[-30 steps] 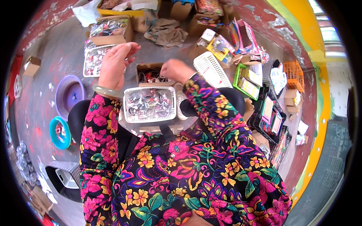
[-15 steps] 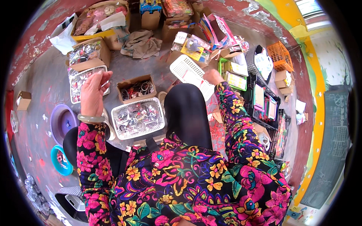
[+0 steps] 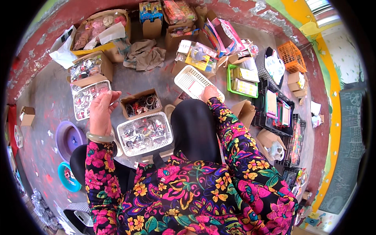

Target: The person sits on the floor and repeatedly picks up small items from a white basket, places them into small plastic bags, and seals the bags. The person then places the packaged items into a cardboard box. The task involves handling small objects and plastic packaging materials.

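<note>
My left hand (image 3: pixel 102 113) is raised in front of a white basket of small packaged trinkets (image 3: pixel 78 110), wearing a pale bangle (image 3: pixel 100 137). Its thumb and fingertips are pressed together; whatever they pinch is too small to make out. Beyond my right knee, my right hand (image 3: pixel 210 93) is over the near end of another white basket (image 3: pixel 181 80), which has a white card (image 3: pixel 194 87) in it. Those fingers look curled, and their tips are hidden. Between my knees stands a white basket (image 3: pixel 124 145) full of small clear-wrapped items, with an open cardboard box (image 3: pixel 126 113) behind it.
Purple (image 3: pixel 62 135) and turquoise (image 3: pixel 62 178) basins stand at left. Along the back are packed cartons (image 3: pixel 152 28) and a crumpled brown cloth (image 3: pixel 145 55). On the right are a green basket (image 3: pixel 246 93), black crates (image 3: pixel 274 98) and an orange crate (image 3: pixel 291 56).
My right hand has moved left and nearer, from the far basket's right side to over its near end. That basket has tilted differently, showing its rim. My left hand has lowered slightly, still pinched.
</note>
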`<action>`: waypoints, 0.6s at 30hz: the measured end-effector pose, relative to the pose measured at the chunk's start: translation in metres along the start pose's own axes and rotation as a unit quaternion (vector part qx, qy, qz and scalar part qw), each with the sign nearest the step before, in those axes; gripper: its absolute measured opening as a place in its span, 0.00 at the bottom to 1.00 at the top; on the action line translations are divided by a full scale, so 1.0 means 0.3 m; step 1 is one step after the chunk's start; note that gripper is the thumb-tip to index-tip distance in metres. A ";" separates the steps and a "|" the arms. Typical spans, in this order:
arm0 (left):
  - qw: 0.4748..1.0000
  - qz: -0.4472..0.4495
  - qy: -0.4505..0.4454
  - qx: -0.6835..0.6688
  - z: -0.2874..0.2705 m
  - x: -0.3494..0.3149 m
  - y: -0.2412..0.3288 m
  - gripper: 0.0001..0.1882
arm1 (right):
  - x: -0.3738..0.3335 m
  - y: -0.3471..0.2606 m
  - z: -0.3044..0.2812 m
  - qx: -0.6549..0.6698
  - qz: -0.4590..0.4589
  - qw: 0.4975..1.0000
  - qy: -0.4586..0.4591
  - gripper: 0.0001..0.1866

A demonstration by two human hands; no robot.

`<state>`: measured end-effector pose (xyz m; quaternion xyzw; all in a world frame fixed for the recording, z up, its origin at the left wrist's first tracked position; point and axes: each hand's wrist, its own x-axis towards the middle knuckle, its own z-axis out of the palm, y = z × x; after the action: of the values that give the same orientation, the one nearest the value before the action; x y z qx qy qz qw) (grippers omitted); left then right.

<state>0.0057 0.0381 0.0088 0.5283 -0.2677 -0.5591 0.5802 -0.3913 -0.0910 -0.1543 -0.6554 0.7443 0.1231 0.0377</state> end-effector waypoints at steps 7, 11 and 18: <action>0.999 0.015 -0.018 0.029 -0.020 0.011 -0.026 0.10 | -0.017 -0.008 -0.042 0.139 -0.001 0.990 -0.003 0.13; 0.999 0.014 -0.023 0.032 -0.007 0.009 -0.030 0.10 | 0.036 0.021 -0.129 0.259 -0.036 0.961 0.091 0.15; 0.995 0.002 -0.072 -0.072 0.044 0.015 -0.020 0.13 | -0.154 -0.406 -0.675 0.687 -0.212 0.688 -0.097 0.07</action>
<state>-0.0074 0.0309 0.0060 0.4430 -0.2692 -0.6121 0.5972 -0.2436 -0.1071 0.0353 -0.5710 0.4544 -0.3711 0.5743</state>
